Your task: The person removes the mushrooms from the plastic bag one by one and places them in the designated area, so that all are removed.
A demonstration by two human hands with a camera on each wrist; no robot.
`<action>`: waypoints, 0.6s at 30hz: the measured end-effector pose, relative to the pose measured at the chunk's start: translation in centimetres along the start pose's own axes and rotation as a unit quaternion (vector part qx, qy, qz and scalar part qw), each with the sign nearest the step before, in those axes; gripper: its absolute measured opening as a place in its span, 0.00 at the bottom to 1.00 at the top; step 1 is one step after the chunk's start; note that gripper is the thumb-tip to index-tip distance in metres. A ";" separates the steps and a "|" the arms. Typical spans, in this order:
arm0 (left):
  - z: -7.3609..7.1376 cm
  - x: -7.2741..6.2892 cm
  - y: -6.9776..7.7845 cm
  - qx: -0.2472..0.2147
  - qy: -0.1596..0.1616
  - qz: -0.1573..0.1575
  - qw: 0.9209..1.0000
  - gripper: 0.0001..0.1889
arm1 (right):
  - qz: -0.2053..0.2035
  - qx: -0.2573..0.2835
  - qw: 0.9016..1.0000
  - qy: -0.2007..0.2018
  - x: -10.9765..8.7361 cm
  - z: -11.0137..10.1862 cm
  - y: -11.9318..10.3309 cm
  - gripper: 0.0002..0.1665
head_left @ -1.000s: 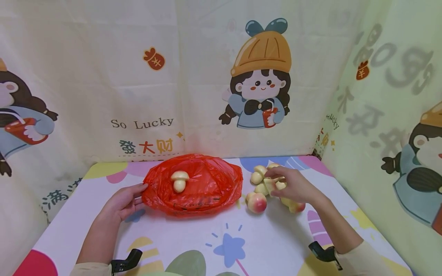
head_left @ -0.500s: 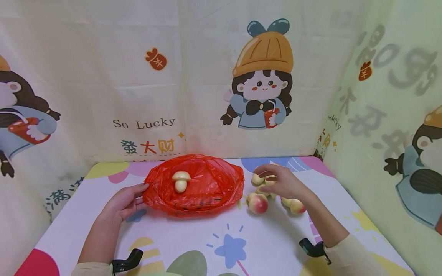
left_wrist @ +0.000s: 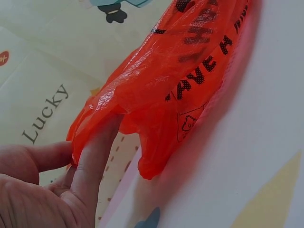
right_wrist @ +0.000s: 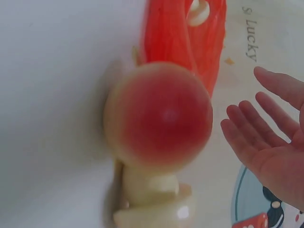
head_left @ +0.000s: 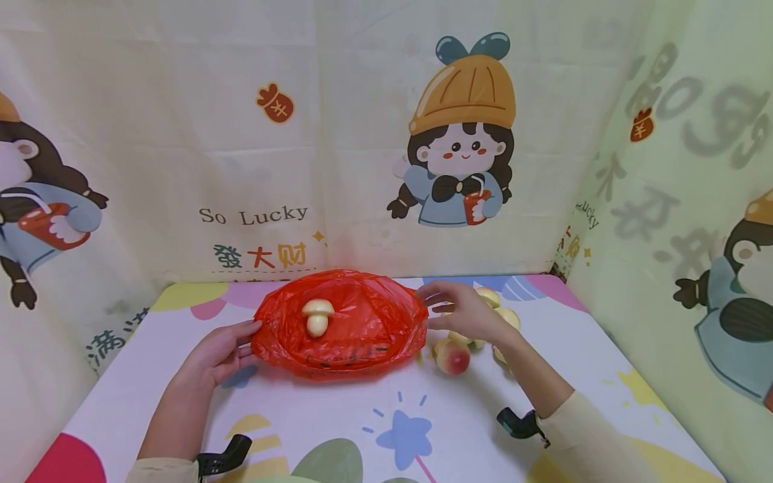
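A red plastic bag [head_left: 368, 349] lies open-mouthed on the table, with one cream toy mushroom [head_left: 317, 317] inside. At its left end my left hand [head_left: 220, 352] pinches the rim; the left wrist view shows the thumb and a finger at the bag's edge. My right hand [head_left: 468, 314] is by the bag's right rim, fingers spread and nothing in the palm. Below that hand sits a pink-and-cream toy peach [head_left: 451, 357], large in the right wrist view. Several more cream toy mushrooms [head_left: 510, 317] lie behind it, partly hidden by the right hand and forearm.
The table [head_left: 338, 419] wears a white cloth with coloured prints. A cream printed curtain [head_left: 350, 134] stands along the back and sides. Dark camera mounts [head_left: 225, 456] are strapped to both wrists.
My right hand has moved left from above the toy mushrooms to the bag's right rim, uncovering some of them. My left hand stays at the bag's left end.
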State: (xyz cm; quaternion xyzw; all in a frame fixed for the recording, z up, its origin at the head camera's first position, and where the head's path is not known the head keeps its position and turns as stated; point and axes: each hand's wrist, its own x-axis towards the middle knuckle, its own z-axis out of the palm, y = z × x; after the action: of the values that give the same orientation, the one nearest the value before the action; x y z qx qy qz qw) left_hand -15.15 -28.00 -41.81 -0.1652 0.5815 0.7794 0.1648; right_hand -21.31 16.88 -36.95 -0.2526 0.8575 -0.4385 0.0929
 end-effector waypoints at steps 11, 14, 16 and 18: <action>0.0 -0.1 0.0 0.001 -0.003 0.000 1.000 0.39 | 0.015 0.042 0.999 -0.004 3.0 1.8 -2.2 0.27; 0.0 -0.1 0.0 0.005 -0.002 0.001 1.000 0.39 | 0.008 0.056 0.998 -0.009 3.9 2.2 -2.8 0.26; 0.0 -0.1 0.0 0.010 0.000 0.001 1.000 0.39 | 0.006 0.064 0.998 -0.012 4.5 2.4 -3.1 0.25; 0.0 -0.1 0.0 0.014 0.002 0.000 1.000 0.39 | 0.003 0.067 0.998 -0.014 5.0 2.7 -3.4 0.24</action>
State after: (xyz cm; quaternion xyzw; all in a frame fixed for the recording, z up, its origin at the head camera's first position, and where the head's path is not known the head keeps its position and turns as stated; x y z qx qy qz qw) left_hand -15.11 -27.96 -41.76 -0.1642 0.5930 0.7707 0.1655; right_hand -23.36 10.71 -35.53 -0.2492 0.8255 -0.4913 0.1232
